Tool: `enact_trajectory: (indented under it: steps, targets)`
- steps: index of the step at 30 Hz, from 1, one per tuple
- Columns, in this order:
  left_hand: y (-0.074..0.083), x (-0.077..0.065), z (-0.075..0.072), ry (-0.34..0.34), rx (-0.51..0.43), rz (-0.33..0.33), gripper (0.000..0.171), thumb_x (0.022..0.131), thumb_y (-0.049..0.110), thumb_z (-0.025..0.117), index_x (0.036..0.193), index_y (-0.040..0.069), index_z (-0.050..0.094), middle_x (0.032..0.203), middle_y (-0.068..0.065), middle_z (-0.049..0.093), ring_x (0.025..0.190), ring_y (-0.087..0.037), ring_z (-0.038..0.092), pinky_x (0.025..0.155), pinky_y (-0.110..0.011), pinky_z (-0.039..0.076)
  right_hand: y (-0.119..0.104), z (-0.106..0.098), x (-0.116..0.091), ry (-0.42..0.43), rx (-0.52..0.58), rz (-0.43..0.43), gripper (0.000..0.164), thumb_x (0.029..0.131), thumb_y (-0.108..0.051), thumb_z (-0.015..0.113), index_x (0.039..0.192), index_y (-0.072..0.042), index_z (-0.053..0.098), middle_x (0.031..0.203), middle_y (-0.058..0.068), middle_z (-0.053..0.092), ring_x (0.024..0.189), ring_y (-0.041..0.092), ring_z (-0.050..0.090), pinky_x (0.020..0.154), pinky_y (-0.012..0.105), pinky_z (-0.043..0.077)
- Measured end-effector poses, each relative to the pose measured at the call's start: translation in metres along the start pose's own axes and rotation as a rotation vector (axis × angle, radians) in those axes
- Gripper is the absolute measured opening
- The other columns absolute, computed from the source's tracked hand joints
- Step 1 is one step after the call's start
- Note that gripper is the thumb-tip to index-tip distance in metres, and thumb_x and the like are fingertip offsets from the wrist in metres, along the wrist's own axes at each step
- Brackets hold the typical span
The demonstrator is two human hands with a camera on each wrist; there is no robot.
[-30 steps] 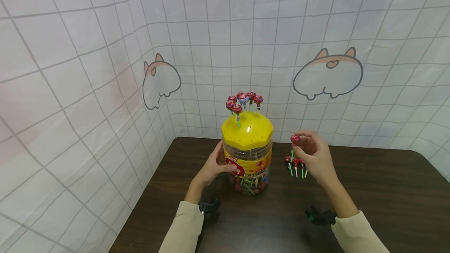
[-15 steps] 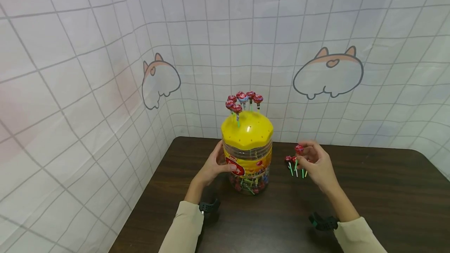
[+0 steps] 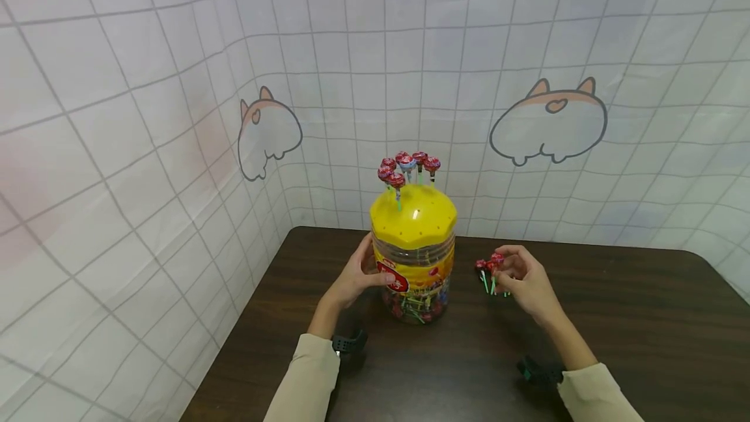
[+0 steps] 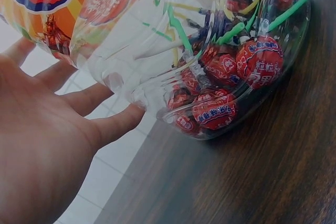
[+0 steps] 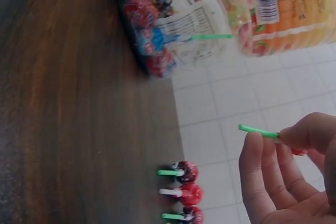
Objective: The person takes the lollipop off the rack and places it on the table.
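Note:
A clear plastic jar (image 3: 416, 272) with a yellow lid (image 3: 413, 223) stands upright on the dark table. Several red-wrapped lollipops and a bluish one (image 3: 407, 163) stick up from the lid's back and left part. My left hand (image 3: 354, 277) holds the jar's left side, thumb across the front label. Its fingertips meet the jar wall in the left wrist view. To the right, my right hand (image 3: 527, 286) pinches a lollipop (image 5: 257, 131) by its green stick; its head is mostly hidden behind the fingers in the right wrist view. Several loose lollipops (image 5: 189, 193) lie beside and below that hand.
More wrapped lollipops (image 4: 215, 109) fill the bottom of the jar. The dark wood table (image 3: 633, 331) reaches back to a white grid-patterned curtain (image 3: 363, 31). Dark bands (image 3: 349, 342) sit on both wrists.
My right hand has lowered the lollipop and shifted slightly right, from above the loose lollipops to their level. My left hand and the jar stay put.

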State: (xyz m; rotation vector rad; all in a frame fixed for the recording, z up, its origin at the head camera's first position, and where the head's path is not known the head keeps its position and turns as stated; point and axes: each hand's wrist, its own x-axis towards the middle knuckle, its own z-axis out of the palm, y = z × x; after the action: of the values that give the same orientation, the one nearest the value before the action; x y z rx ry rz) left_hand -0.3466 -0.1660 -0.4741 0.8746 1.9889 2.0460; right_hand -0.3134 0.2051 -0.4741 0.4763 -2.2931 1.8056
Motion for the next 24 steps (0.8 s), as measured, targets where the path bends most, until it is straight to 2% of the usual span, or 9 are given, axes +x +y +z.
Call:
enact_trajectory:
  steps: [9, 18, 24]
  targets:
    - [0.001, 0.0, 0.001, -0.001, -0.003, 0.004, 0.093, 0.088, 0.031, 0.082, 0.161, 0.03, 0.025, 0.153, -0.009, 0.045, 0.134, -0.025, 0.052, 0.111, -0.05, 0.049, 0.011, 0.001, -0.002, -0.109, 0.041, 0.104, 0.046, 0.092, 0.012, 0.06, 0.135, 0.008, 0.045, 0.099, 0.022, 0.059, 0.078, 0.014, 0.067, 0.067, 0.036, 0.064]
    - [0.0, -0.001, 0.0, -0.002, 0.006, 0.006, 0.092, 0.089, 0.03, 0.081, 0.161, 0.029, 0.024, 0.154, -0.01, 0.044, 0.136, -0.025, 0.051, 0.113, -0.052, 0.047, 0.021, 0.004, -0.005, -0.212, -0.003, 0.211, 0.044, 0.095, 0.006, 0.061, 0.135, 0.005, 0.044, 0.1, 0.025, 0.056, 0.081, 0.022, 0.066, 0.073, 0.039, 0.064]
    - [0.0, -0.001, 0.001, -0.001, 0.005, 0.0, 0.09, 0.09, 0.028, 0.08, 0.161, 0.031, 0.024, 0.155, -0.009, 0.045, 0.137, -0.025, 0.051, 0.113, -0.052, 0.046, 0.024, 0.005, -0.007, -0.264, -0.033, 0.241, 0.042, 0.097, 0.006, 0.057, 0.137, 0.004, 0.043, 0.1, 0.024, 0.06, 0.085, 0.025, 0.066, 0.074, 0.04, 0.063]
